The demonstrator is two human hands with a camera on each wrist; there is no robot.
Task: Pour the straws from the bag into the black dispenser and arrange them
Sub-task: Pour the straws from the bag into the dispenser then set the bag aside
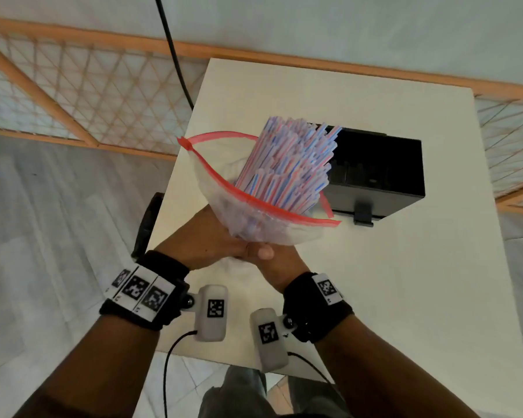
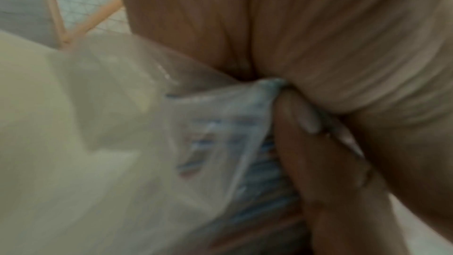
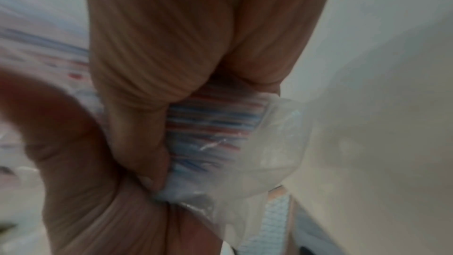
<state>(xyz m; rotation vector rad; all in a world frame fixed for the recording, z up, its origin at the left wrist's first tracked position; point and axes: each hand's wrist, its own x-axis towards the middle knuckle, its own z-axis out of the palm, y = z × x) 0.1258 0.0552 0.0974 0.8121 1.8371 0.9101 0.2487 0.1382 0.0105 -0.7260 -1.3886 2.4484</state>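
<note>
We clasp the clear red-zippered plastic bag [image 1: 224,191] in our left hand [image 1: 206,236] and right hand [image 1: 272,260], mid-pour, and must next tip its red-and-blue striped straws [image 1: 290,158] further into the black box dispenser [image 1: 378,167].

I am tilting the clear red-zippered plastic bag [image 1: 224,188], its red-and-blue striped straws [image 1: 287,164] jutting toward the open black box dispenser [image 1: 384,173].

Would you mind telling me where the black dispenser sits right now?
In the head view, the black dispenser sits on the white table, toward its far right, just behind the straws poking from the bag.
</note>
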